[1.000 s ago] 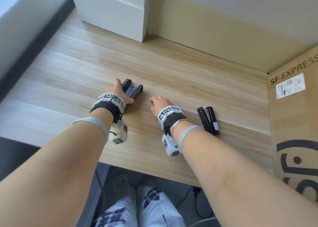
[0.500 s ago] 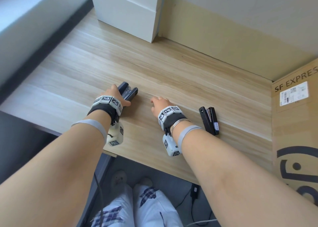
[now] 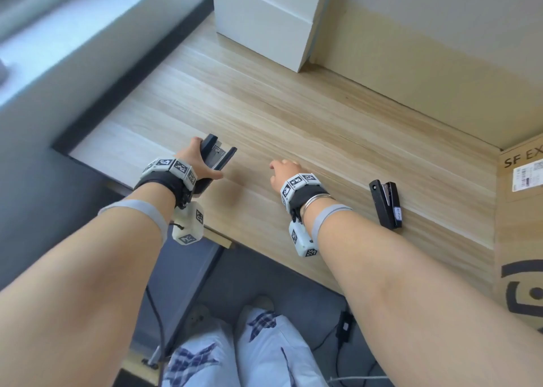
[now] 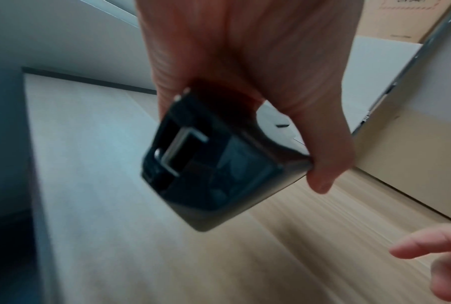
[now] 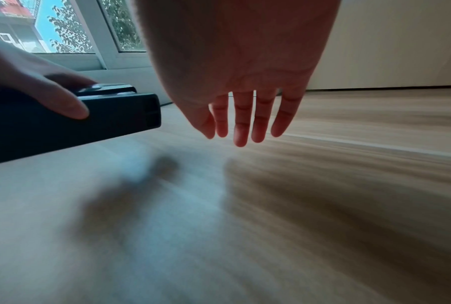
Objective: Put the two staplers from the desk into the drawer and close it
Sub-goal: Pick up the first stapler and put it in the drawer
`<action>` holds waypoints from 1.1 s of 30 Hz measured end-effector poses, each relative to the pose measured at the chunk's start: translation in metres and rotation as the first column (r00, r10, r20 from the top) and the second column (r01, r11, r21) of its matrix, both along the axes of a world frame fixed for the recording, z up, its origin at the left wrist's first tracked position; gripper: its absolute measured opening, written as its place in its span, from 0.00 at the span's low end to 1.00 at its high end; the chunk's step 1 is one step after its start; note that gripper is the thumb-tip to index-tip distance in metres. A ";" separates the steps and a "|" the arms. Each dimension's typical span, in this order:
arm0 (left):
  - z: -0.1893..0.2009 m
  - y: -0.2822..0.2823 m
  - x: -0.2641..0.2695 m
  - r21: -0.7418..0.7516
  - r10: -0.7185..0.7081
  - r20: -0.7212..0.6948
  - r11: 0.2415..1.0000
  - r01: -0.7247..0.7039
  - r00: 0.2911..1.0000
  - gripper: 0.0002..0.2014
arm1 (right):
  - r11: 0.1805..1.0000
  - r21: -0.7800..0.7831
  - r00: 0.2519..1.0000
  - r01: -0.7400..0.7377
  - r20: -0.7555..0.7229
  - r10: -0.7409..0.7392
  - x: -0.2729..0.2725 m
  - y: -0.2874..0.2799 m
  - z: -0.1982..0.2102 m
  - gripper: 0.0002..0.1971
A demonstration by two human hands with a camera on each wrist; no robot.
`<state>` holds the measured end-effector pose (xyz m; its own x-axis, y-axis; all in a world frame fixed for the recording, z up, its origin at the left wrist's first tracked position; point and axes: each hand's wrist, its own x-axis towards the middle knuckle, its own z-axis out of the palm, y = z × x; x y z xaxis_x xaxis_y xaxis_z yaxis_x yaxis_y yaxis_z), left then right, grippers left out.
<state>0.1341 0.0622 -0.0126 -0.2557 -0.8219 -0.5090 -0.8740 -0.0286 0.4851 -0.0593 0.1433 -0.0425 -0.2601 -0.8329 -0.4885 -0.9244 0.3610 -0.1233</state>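
My left hand (image 3: 197,163) grips a dark stapler (image 3: 216,158) and holds it lifted above the left part of the wooden desk (image 3: 323,122). Seen from the left wrist, the thumb and fingers (image 4: 320,164) curl round the dark stapler's (image 4: 214,164) body. A second black stapler (image 3: 387,205) lies flat on the desk, right of my right forearm. My right hand (image 3: 283,170) hovers just over the desk with straight, relaxed fingers (image 5: 242,123) and holds nothing. From the right wrist, the held stapler (image 5: 110,115) shows at the left. No drawer is in view.
A white box (image 3: 264,19) stands at the back of the desk by the wall. A cardboard SF Express carton (image 3: 520,225) blocks the right side. The desk's left end (image 3: 76,151) and front edge (image 3: 264,254) lie close. My legs and some cables are below.
My left hand has lifted the dark stapler off the desk and drawn it left toward the desk's end. The right hand has stayed put; the black stapler has not moved.
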 end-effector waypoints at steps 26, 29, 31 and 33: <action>-0.145 0.081 0.262 -0.044 0.110 0.191 0.994 -0.103 0.975 0.28 | 0.910 -0.403 0.977 0.098 -0.136 -0.166 0.174 -0.044 -0.060 0.26; -0.179 0.087 0.260 -0.004 0.132 0.223 0.991 -0.135 0.966 0.22 | 0.906 -0.403 0.973 0.126 -0.128 -0.193 0.178 -0.046 -0.068 0.29; -0.197 0.088 0.258 0.019 0.125 0.255 0.991 -0.135 0.959 0.18 | 0.908 -0.396 0.971 0.136 -0.129 -0.202 0.177 -0.047 -0.071 0.29; -0.210 0.086 0.256 0.021 0.143 0.275 0.988 -0.155 0.951 0.15 | 0.907 -0.399 0.968 0.136 -0.140 -0.207 0.177 -0.049 -0.073 0.30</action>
<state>0.3900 0.1483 -0.2229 0.0211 -0.8164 -0.5770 -0.9568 -0.1839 0.2253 0.1179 0.0944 -0.1157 -0.4677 -0.8808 -0.0742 -0.8717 0.4735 -0.1264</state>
